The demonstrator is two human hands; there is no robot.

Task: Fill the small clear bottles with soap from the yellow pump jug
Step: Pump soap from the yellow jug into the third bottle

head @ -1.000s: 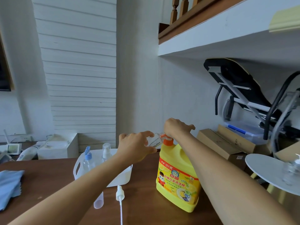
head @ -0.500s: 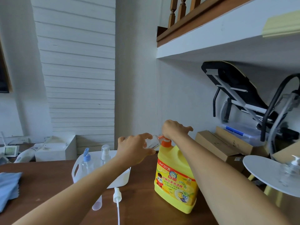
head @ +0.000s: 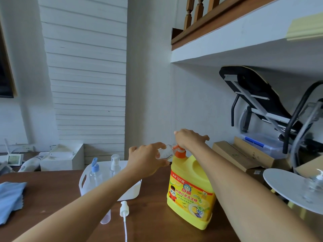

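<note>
Left hand (head: 146,160): fingers and thumb curled round the small clear bottle (head: 165,152), which is held tilted, its mouth at the orange pump (head: 180,153).
Right hand (head: 189,139): palm down on top of the orange pump, thumb stuck out to the side; fingertips hidden, so whether they curl round the head cannot be told.
Yellow pump jug (head: 190,194): upright on the brown table (head: 52,189), under the right forearm.
White basket (head: 130,192): just left of the jug, under the left forearm; holds a blue-capped bottle (head: 95,172) and a clear spray bottle (head: 115,163), both upright.
Loose white pump top (head: 124,208): lying on the table in front of the basket, tube pointing toward the camera.
Blue cloth (head: 10,198): far left of the table.
Round white tabletop (head: 286,187): right of the jug, bearing a clear dispenser bottle (head: 314,186).
</note>
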